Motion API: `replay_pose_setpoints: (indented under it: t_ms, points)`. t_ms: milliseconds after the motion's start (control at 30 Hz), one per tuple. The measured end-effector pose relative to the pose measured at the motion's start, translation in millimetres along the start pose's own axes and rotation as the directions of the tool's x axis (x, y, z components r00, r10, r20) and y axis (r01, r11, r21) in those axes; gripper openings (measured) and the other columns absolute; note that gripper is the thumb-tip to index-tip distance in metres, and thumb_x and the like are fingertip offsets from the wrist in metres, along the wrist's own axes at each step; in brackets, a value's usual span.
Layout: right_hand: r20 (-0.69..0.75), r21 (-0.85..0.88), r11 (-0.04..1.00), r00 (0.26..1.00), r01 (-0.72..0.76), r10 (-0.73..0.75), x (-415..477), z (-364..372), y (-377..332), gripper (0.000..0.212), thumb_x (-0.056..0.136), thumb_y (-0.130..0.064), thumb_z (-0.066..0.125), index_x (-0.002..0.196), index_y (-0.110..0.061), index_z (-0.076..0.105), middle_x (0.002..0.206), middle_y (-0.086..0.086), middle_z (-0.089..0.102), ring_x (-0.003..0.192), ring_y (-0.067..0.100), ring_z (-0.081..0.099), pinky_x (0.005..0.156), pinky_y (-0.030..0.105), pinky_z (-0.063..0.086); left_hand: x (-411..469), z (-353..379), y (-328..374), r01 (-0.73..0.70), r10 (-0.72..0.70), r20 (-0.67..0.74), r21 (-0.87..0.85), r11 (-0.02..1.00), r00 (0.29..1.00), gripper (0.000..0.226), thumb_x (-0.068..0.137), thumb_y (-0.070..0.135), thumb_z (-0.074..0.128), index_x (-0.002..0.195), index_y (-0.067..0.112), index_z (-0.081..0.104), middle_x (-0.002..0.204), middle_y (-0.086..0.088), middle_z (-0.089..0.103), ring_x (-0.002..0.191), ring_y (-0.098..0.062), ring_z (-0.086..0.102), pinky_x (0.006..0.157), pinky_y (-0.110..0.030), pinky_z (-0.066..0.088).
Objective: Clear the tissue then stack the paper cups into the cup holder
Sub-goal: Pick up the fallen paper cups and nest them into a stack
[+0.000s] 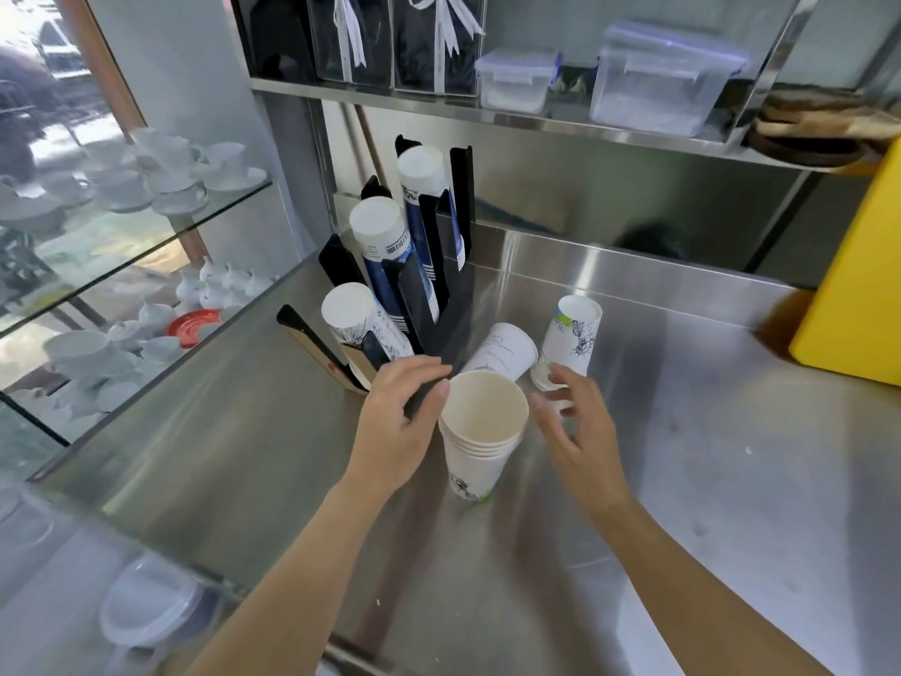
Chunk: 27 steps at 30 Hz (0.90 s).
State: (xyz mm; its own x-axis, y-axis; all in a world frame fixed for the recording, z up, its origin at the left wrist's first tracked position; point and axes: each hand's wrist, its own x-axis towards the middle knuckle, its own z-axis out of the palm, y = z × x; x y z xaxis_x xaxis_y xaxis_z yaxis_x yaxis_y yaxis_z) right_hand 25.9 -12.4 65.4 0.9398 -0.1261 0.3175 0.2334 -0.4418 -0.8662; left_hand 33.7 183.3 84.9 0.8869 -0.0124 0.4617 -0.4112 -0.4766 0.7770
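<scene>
A stack of several white paper cups [480,431] stands mouth up on the steel counter [707,456]. My left hand [397,417] is just left of its rim, fingers apart, holding nothing. To the right of the stack my right hand [575,422] hovers with spread fingers, also free. Behind them an upside-down cup [502,353] leans, and a second upside-down cup stack [570,339] stands beside it. The black cup holder [429,265] at the back left carries three slanted cup columns. No tissue is in view.
A yellow bin [858,285] stands at the right edge of the counter. Glass shelves [146,226] with white teacups and teapots fill the left side. A steel shelf [487,109] above holds clear plastic boxes and black gift boxes.
</scene>
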Motion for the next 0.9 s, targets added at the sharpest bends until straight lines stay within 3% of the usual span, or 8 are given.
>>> replay_pose_setpoints:
  t_ms: [133,333,400,500,567,700,833,900]
  points:
    - [0.048,0.091,0.947,0.951,-0.308,0.305,31.6,6.7,1.5,0.039,0.09,-0.034,0.056,0.125,-0.024,0.045,0.093,0.005,0.064,0.076,0.021,0.063,0.073,0.033,0.05,46.2,5.4,6.6,0.207,-0.202,0.144,-0.023,0.978,0.969,0.023,0.091,0.022,0.054,0.112,0.016,0.063,0.109,0.006,0.061,0.102,-0.006,0.052,0.085,-0.005,0.035]
    - [0.208,0.12,0.795,0.798,-0.595,0.566,75.3,29.4,30.0,0.064,0.087,-0.034,0.06,0.138,-0.032,0.02,0.103,0.021,0.063,0.063,0.02,0.062,0.05,0.027,0.05,108.1,39.7,-16.0,0.426,-0.453,0.417,0.163,0.89,0.788,0.043,0.088,0.031,0.057,0.128,0.016,0.048,0.13,-0.009,0.054,0.116,-0.022,0.051,0.103,-0.036,0.039]
    - [0.217,0.1,0.786,0.784,-0.61,0.581,86.1,36.5,40.9,0.072,0.087,-0.035,0.061,0.141,-0.034,0.014,0.107,0.02,0.061,0.064,0.019,0.061,0.045,0.023,0.048,115.5,52.0,-28.6,0.426,-0.493,0.445,0.248,0.87,0.748,0.051,0.088,0.031,0.057,0.133,0.013,0.041,0.134,-0.013,0.049,0.12,-0.025,0.049,0.102,-0.034,0.037]
    - [0.161,0.032,0.823,0.816,-0.567,0.556,100.7,49.9,64.0,0.087,0.08,-0.039,0.068,0.142,-0.036,0.007,0.124,0.017,0.057,0.081,0.023,0.057,0.068,0.036,0.057,119.3,67.8,-47.6,0.454,-0.561,0.46,0.33,0.828,0.688,0.061,0.088,0.036,0.055,0.138,0.011,0.03,0.141,-0.017,0.041,0.126,-0.028,0.044,0.104,-0.035,0.035]
    - [0.179,0.026,0.825,0.815,-0.565,0.552,108.2,58.1,73.5,0.093,0.073,-0.042,0.073,0.141,-0.035,0.01,0.128,0.015,0.056,0.086,0.026,0.054,0.066,0.035,0.051,119.2,77.1,-58.7,0.478,-0.604,0.486,0.37,0.797,0.631,0.069,0.088,0.042,0.052,0.142,0.01,0.023,0.147,-0.015,0.036,0.132,-0.028,0.039,0.108,-0.036,0.033]
    - [0.21,0.053,0.824,0.813,-0.564,0.543,117.3,68.5,83.3,0.048,0.073,-0.036,0.073,0.101,-0.052,0.038,0.099,0.01,0.06,0.065,0.009,0.051,0.043,0.012,0.038,116.0,86.9,-72.7,0.51,-0.634,0.535,0.382,0.771,0.558,0.066,0.086,0.053,0.05,0.134,0.011,0.035,0.139,-0.01,0.047,0.122,-0.026,0.049,0.1,-0.038,0.04]
    - [0.21,0.141,0.829,0.834,-0.542,0.51,120.6,70.4,79.3,0.058,0.066,-0.034,0.075,0.107,-0.046,0.037,0.107,0.012,0.065,0.085,0.026,0.066,0.071,0.043,0.058,112.8,85.1,-75.4,0.586,-0.602,0.518,0.218,0.78,0.608,0.051,0.082,0.042,0.062,0.123,0.015,0.045,0.121,-0.005,0.062,0.103,-0.021,0.061,0.093,-0.038,0.048]
    - [0.18,0.218,0.842,0.869,-0.493,0.462,124.8,65.3,65.7,0.065,0.069,-0.025,0.076,0.115,-0.042,0.034,0.112,0.016,0.064,0.093,0.03,0.067,0.082,0.053,0.056,116.1,80.0,-68.2,0.608,-0.568,0.495,0.097,0.788,0.657,0.068,0.078,0.03,0.07,0.134,0.018,0.033,0.123,-0.005,0.061,0.103,-0.018,0.06,0.094,-0.037,0.049]
